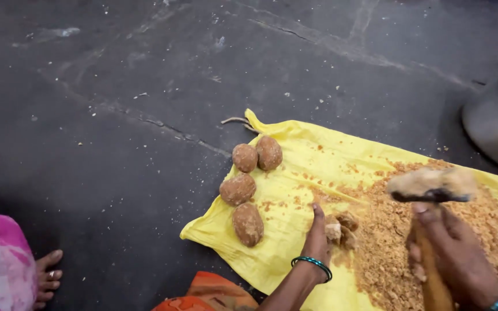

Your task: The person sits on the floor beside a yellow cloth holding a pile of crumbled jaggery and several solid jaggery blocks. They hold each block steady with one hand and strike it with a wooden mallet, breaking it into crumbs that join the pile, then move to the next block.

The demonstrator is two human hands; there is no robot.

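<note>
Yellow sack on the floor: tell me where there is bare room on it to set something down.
On the yellow sack, bare cloth lies between the four brown lumps and the crumb heap, and along the near edge below the left hand. The right side is crowded: crumbs, broken pieces, the right hand gripping a hammer.

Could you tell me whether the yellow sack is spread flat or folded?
Spread flat: the yellow sack lies open on the floor.
</note>
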